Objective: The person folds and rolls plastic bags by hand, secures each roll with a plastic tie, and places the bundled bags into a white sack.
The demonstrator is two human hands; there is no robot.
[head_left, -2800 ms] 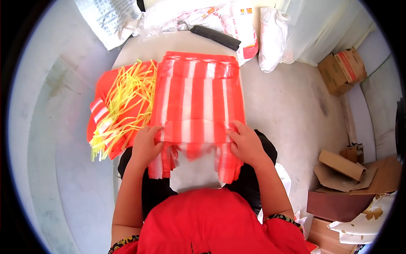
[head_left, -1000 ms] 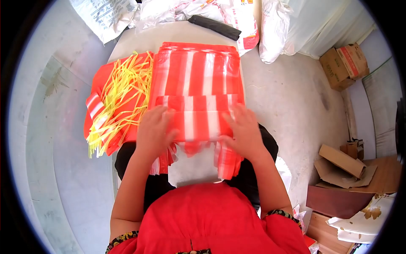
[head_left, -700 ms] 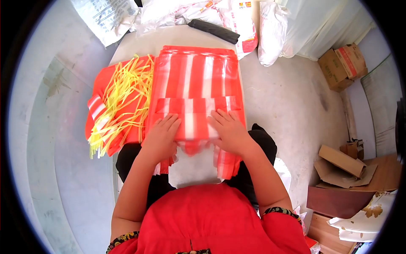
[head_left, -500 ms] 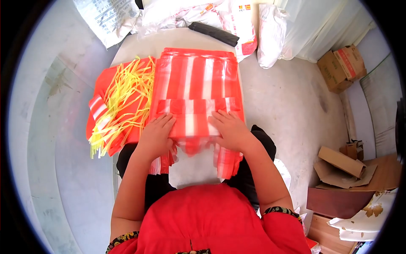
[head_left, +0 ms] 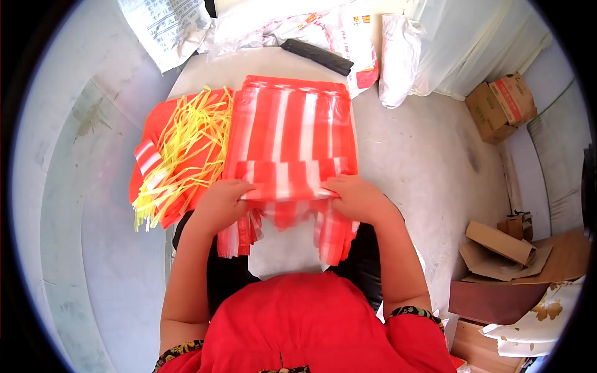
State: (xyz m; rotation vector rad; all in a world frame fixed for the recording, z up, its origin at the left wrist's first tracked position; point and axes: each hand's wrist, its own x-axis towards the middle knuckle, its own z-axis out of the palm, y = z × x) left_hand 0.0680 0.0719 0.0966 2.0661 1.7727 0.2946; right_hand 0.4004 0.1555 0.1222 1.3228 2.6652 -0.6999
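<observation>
A stack of red-and-white striped plastic bags (head_left: pixel 292 124) lies on the table in front of me, its handle ends hanging over the near edge. Across the stack's near part runs a folded-over layer of a striped bag. My left hand (head_left: pixel 225 202) is closed on the left end of that fold, thumb under and fingers on top. At the right end my right hand (head_left: pixel 356 198) pinches the same fold. Left of the stack, a bunch of yellow plastic strips (head_left: pixel 189 140) rests on red plastic (head_left: pixel 158 121).
A black roll (head_left: pixel 317 57) and white printed packages (head_left: pixel 280 31) are at the table's far end. A wrapped white bundle (head_left: pixel 398 59) stands beyond the right corner. Cardboard boxes (head_left: pixel 500 107) sit by the right wall, with opened cardboard (head_left: pixel 504 252) nearer me.
Both hands went from lying flat on the folded layer to gripping its near edge at either end. The view has shifted slightly.
</observation>
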